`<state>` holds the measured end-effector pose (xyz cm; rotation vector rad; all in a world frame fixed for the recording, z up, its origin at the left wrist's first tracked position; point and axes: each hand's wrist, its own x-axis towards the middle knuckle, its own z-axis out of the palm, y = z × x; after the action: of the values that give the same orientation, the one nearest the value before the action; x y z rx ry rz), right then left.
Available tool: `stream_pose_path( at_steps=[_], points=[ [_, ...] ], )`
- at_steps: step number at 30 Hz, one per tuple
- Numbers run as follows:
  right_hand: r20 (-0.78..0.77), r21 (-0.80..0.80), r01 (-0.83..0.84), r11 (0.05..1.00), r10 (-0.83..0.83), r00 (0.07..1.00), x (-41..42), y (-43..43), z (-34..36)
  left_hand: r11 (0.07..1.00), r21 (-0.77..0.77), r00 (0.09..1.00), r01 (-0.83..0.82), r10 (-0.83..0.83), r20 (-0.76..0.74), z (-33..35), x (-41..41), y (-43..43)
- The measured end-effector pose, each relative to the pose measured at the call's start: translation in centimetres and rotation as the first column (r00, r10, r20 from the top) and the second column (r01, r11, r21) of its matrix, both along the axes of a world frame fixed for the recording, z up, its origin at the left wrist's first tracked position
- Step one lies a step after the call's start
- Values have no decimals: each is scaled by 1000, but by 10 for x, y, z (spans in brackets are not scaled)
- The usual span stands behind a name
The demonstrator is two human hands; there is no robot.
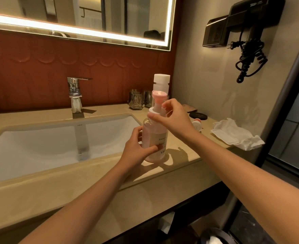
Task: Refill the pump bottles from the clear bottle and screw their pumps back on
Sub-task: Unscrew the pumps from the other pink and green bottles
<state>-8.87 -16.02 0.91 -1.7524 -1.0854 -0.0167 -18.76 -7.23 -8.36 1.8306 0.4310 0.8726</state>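
A clear pump bottle with pale pink liquid stands upright on the beige counter, right of the sink. My left hand grips its lower body. My right hand pinches the white collar under the pink pump head. Behind it stands a taller bottle with a white square cap; its body is mostly hidden. A small white and orange-red piece lies on the counter behind my right wrist, partly hidden.
The white sink basin and chrome tap lie to the left. Two glass tumblers stand at the back. Crumpled white tissue lies at the counter's right end, a black round item near the wall. A wall-mounted hairdryer hangs above.
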Motion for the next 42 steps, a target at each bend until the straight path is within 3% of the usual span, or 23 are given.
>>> stream_pose_path(
  at_steps=[4, 9, 16, 22, 28, 35, 42],
  points=[
    [67, 48, 14, 999, -17, 998, 1, -1, -5, 1000, 5, 1000, -9, 9, -2, 0, 0, -1],
    [-23, 34, -87, 996, 88, 996, 2, -5, -4, 1000, -4, 1000, -8, 8, -2, 1, 0, -1],
    [7, 45, 2, 999, -3, 1000, -3, -3, 2, 1000, 8, 1000, -19, 19, -13, 2, -1, -3],
    [-1, 22, -153, 988, 153, 988, -6, -6, -4, 1000, -7, 1000, -15, 15, -5, 1, 0, -3],
    [42, 71, 40, 997, -43, 998, -7, -2, 3, 1000, 1, 1000, -12, 12, -7, 0, 0, -1],
    [-26, 87, -120, 989, 123, 992, -6, -7, -5, 1000, 9, 1000, -14, 14, -1, 0, 1, 0],
    [62, 126, 34, 991, -42, 997, -10, -1, -4, 999, 35, 1000, -28, 29, -9, -2, 4, 1]
  ],
)
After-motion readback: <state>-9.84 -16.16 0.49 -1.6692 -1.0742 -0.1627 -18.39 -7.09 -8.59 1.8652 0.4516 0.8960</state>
